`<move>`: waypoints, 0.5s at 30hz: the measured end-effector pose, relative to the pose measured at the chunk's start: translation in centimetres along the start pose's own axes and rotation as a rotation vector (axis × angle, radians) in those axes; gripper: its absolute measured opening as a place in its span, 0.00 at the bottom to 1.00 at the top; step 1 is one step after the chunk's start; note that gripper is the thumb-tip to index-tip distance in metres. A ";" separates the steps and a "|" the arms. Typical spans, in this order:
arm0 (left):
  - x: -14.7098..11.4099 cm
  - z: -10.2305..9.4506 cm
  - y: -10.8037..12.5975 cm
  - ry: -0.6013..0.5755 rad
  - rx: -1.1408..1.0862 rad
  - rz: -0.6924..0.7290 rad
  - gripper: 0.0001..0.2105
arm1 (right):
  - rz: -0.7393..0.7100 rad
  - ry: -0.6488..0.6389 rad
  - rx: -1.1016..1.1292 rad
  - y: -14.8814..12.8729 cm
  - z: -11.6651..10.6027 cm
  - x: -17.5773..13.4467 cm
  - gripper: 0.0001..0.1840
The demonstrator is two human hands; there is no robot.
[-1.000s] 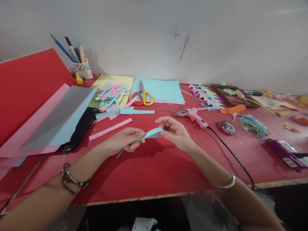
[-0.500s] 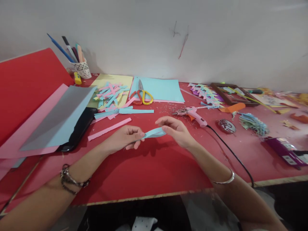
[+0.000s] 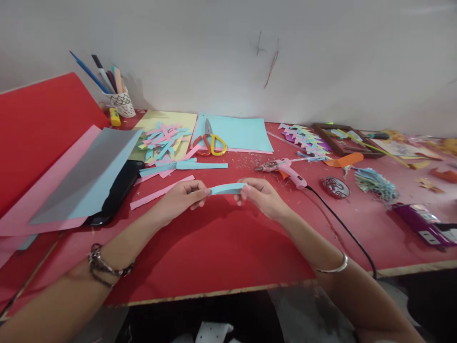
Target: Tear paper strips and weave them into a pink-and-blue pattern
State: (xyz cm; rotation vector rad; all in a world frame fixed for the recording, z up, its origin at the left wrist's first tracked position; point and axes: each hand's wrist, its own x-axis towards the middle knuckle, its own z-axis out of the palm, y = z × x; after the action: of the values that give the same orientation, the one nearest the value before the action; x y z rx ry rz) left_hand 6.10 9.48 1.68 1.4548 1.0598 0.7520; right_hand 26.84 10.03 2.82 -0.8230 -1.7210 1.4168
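Observation:
A light blue paper strip [image 3: 227,189] is stretched between my two hands, a little above the red table. My left hand [image 3: 187,196] pinches its left end between thumb and fingers. At the right end, my right hand [image 3: 260,195] grips the strip the same way. Behind my left hand lie a pink paper strip [image 3: 150,197] and a long blue strip [image 3: 210,165]. A pink glue gun [image 3: 289,172] rests beyond my right hand, its black cord trailing to the front edge.
Scissors [image 3: 213,143] with red and yellow handles lie by blue sheets [image 3: 243,131]. Cut paper strips [image 3: 166,138] are heaped at back left, near a pen cup [image 3: 122,104]. On the right are a wooden frame [image 3: 342,147], a tassel bundle [image 3: 374,185] and a purple power strip [image 3: 421,226].
The strip was looped and slanted; now it is drawn nearly level. My right hand's fingers have closed on its end, and my left hand has risen slightly.

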 end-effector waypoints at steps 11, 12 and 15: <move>0.0 -0.1 0.2 0.173 0.334 0.091 0.17 | -0.233 0.277 -0.643 -0.3 0.4 -0.1 0.11; 0.0 0.0 0.3 0.154 0.354 0.114 0.16 | -0.250 0.275 -0.763 -0.4 0.7 -0.2 0.07; -0.2 0.5 0.4 0.056 0.376 0.174 0.13 | -0.295 0.220 -0.985 -0.4 1.7 -0.6 0.08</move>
State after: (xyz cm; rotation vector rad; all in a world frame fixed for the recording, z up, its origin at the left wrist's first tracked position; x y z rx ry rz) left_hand 6.51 9.09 2.05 1.8745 1.1727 0.7455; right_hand 25.70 8.61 2.96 -1.0964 -2.2261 0.2002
